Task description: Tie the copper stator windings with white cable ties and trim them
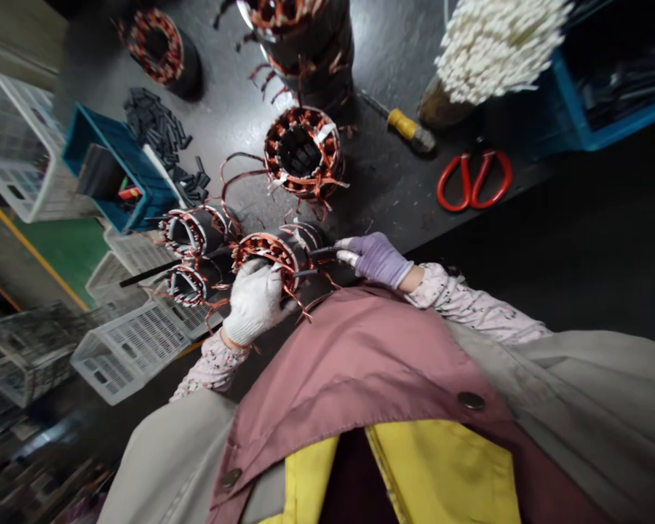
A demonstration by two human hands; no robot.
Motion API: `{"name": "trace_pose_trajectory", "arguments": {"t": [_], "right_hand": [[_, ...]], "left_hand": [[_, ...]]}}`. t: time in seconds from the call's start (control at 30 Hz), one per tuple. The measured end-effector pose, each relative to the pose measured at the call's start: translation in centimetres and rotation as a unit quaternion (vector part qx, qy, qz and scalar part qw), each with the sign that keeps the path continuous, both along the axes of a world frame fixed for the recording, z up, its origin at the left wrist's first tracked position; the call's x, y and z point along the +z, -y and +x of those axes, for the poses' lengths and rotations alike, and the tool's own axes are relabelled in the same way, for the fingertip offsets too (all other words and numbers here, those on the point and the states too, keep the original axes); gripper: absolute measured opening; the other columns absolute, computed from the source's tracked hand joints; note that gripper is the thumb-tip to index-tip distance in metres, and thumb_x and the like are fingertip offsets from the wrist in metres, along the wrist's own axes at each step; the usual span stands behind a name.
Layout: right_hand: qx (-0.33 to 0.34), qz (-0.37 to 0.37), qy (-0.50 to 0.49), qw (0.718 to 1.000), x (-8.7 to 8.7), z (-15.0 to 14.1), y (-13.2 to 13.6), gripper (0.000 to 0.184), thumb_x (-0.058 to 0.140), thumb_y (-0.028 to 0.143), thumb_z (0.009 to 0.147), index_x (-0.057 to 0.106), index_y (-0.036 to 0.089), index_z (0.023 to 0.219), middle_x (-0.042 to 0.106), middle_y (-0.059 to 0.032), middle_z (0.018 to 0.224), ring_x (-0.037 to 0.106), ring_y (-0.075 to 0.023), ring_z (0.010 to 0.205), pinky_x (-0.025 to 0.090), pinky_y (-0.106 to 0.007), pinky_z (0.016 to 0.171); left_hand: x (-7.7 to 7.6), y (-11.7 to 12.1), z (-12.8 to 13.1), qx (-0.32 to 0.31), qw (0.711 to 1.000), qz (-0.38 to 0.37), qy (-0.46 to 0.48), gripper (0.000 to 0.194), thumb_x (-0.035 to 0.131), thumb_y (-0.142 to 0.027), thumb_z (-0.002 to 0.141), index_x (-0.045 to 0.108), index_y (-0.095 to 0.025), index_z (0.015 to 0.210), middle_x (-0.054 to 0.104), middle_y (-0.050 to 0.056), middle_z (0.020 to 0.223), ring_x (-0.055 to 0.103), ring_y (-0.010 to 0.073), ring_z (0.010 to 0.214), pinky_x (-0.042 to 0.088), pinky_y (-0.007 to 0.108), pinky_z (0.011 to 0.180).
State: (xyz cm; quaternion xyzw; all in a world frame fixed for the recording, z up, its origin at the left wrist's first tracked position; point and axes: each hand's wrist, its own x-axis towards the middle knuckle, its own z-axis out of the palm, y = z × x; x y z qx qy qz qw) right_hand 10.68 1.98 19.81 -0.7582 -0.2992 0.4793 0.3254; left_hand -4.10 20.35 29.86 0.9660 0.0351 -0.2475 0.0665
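Observation:
A motor stator [301, 240] with copper windings lies on its side at the table's near edge. My left hand [256, 300], in a white glove, is closed on the stator's near left rim, thumb and fingers by the copper leads. My right hand [379, 258], in a purple glove with whitish fingertips, pinches a thin black sleeve [323, 252] at the stator's right end. Another dark sleeve [306, 274] sits beside it, and loose copper leads [304, 309] hang below. Just beyond stands an upright stator [303, 185] with white paper tabs.
Two laced stators [184, 234] lie to the left. Stacked stators [316, 65] rise at the back. Black sleeve pieces [153, 124] lie near a blue bin [117, 164]. A yellow-handled screwdriver [404, 125], red-handled scissors [474, 180] and a white tube bundle [499, 47] are at right.

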Motion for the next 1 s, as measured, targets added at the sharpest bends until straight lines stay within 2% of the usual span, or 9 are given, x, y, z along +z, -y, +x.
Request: {"name": "trace_pose_trajectory", "arguments": {"t": [0.1,0.27,0.57,0.63,0.7,0.77,0.83,0.93,1.0], "right_hand": [[0.095,-0.024,0.082,0.992,1.1,1.1,-1.2,0.032,0.052,0.023,0.093,0.07,0.017,0.119,0.073,-0.0101,0.113,0.069,-0.0233,0.103,0.05,-0.031,0.091],[0.267,-0.042,0.145,0.952,2.0,2.4,-2.1,0.031,0.046,0.031,0.098,0.07,0.017,0.112,0.074,-0.0113,0.106,0.069,-0.0218,0.093,0.044,-0.026,0.076],[0.252,-0.039,0.11,0.961,2.0,0.8,-4.7,0.027,0.049,0.022,0.094,0.07,0.017,0.11,0.074,-0.0096,0.104,0.067,-0.0197,0.092,0.043,-0.026,0.076],[0.197,-0.014,0.022,0.98,1.3,1.6,-4.0,0.022,0.055,0.023,0.091,0.072,0.016,0.104,0.074,-0.0075,0.094,0.067,-0.0168,0.081,0.045,-0.025,0.072],[0.057,-0.01,-0.107,0.993,0.1,2.5,-2.4,0.024,0.053,0.027,0.093,0.069,0.013,0.104,0.073,-0.0071,0.09,0.063,-0.0126,0.066,0.046,-0.024,0.063],[-0.127,-0.012,-0.229,0.965,-1.1,2.9,-0.5,0.026,0.047,0.027,0.096,0.063,0.013,0.11,0.072,-0.009,0.095,0.06,-0.01,0.059,0.048,-0.022,0.057],[-0.248,-0.002,-0.334,0.909,-2.2,2.6,0.9,0.024,0.048,0.021,0.094,0.057,0.013,0.115,0.07,-0.0118,0.103,0.065,-0.0109,0.067,0.053,-0.023,0.061],[-0.282,0.003,-0.433,0.856,-3.3,1.1,1.4,0.033,0.053,0.011,0.087,0.052,0.012,0.12,0.068,-0.0142,0.107,0.069,-0.0141,0.078,0.058,-0.028,0.071],[-0.268,-0.011,-0.403,0.875,-3.8,-0.1,1.0,0.037,0.051,0.012,0.089,0.05,0.012,0.126,0.069,-0.0132,0.104,0.068,-0.0139,0.07,0.058,-0.028,0.065]], "left_hand": [[0.0,-0.1,0.0,-0.003,1.0,0.006,-0.006,0.038,0.058,-0.043,0.079,0.067,-0.013,0.102,0.071,0.011,0.084,0.068,0.0275,0.083,0.045,0.045,0.096],[0.0,0.0,0.1,-0.018,1.0,0.006,-0.001,0.039,0.057,-0.043,0.08,0.067,-0.013,0.102,0.07,0.011,0.081,0.067,0.027,0.079,0.046,0.045,0.092],[-0.2,-0.3,-0.1,-0.018,1.0,-0.009,0.022,0.036,0.057,-0.044,0.081,0.066,-0.014,0.098,0.07,0.01,0.079,0.067,0.026,0.078,0.046,0.044,0.091],[-0.2,-0.4,-0.2,-0.013,0.999,-0.01,0.029,0.036,0.057,-0.044,0.08,0.066,-0.015,0.098,0.069,0.009,0.078,0.067,0.0259,0.077,0.047,0.044,0.091],[-0.2,-0.5,-0.3,-0.009,1.0,-0.007,0.028,0.035,0.057,-0.043,0.08,0.066,-0.015,0.097,0.07,0.009,0.078,0.067,0.0259,0.078,0.046,0.044,0.091],[-0.2,-0.5,-0.4,-0.01,1.0,0.002,0.03,0.033,0.057,-0.042,0.079,0.066,-0.015,0.097,0.07,0.009,0.079,0.067,0.026,0.079,0.046,0.044,0.092],[-0.2,-0.5,-0.5,-0.015,0.999,0.014,0.032,0.03,0.058,-0.04,0.078,0.066,-0.016,0.095,0.07,0.008,0.078,0.067,0.0254,0.078,0.046,0.043,0.091],[-0.3,-0.6,-0.8,-0.019,0.998,0.033,0.043,0.026,0.059,-0.039,0.077,0.066,-0.019,0.092,0.07,0.006,0.077,0.067,0.0243,0.078,0.046,0.042,0.09],[-0.4,-0.7,-1.0,-0.022,0.997,0.037,0.061,0.023,0.06,-0.039,0.076,0.066,-0.019,0.086,0.069,0.005,0.073,0.067,0.0236,0.075,0.046,0.041,0.089]]}}
